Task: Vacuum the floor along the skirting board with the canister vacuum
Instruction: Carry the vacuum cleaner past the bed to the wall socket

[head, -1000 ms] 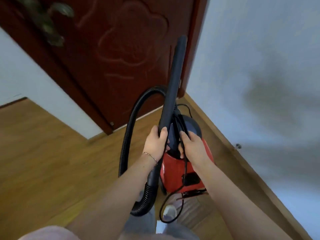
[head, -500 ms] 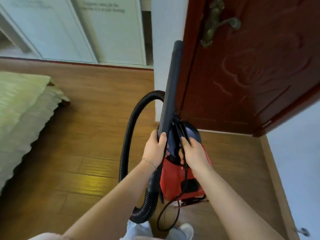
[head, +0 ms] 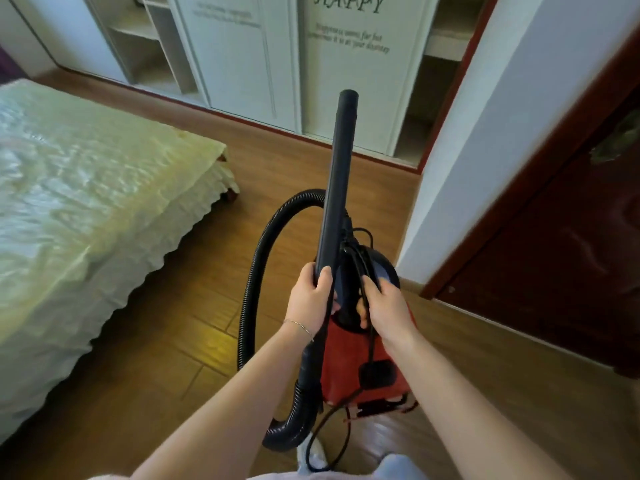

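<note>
Gripping the stiff wand (head: 337,188), the left hand (head: 310,301) steadies it; the right hand (head: 386,308) clasps the top of the likely heavy canister (head: 346,362).

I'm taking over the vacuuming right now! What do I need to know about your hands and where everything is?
Left hand: grips the black wand, whose tip points up, off the floor.
Right hand: grips the top of the red canister, with the cord under its fingers.
The hose loops out to the left.
Done: no vacuuming shows.
Left: lower the wand tip to the floor by the skirting board and run along it.
</note>
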Motion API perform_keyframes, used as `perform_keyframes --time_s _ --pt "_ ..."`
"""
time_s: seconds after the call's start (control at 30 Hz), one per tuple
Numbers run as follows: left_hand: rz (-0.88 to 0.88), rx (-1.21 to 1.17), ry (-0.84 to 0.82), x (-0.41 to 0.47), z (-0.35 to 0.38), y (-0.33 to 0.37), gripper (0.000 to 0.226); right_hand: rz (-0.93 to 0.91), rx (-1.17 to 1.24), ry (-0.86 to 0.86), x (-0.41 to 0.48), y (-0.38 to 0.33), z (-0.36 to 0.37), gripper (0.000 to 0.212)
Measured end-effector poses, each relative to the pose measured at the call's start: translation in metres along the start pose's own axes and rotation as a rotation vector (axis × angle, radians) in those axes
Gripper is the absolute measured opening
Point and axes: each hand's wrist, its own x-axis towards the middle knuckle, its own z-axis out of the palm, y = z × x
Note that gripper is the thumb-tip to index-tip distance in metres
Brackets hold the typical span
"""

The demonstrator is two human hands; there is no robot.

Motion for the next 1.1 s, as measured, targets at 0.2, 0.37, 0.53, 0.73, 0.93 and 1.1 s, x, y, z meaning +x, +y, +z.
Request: perform_keyframes --time_s 0.2,0.37,0.53,0.73,0.93,1.1 --pt "-0.015 -0.050 0.089 0.037 -0.063 0.001 0.017 -0.007 0.001 -0.093 0.035 -0.031 0.066 0.030" --pt "-0.034 -0.117 0.142 0.080 -0.103 0.003 0.014 0.008 -0.030 -0.151 0.078 -0.056 0.113 0.032" --pt "-0.067 -0.130 0.187 0.147 -0.135 0.007 0.013 0.016 -0.030 -0.203 0.142 -0.081 0.156 0.032" --pt "-0.105 -0.117 0.246 0.234 -0.167 0.022 0.016 0.017 -0.020 -0.262 0.217 -0.116 0.201 0.031" --pt "-0.093 -0.093 0.270 0.317 -0.189 0.045 0.017 0.013 0.004 -0.260 0.290 -0.158 0.231 0.033" --pt "-0.070 -0.109 0.284 0.387 -0.205 0.057 0.019 0.009 0.002 -0.245 0.351 -0.186 0.255 0.032"
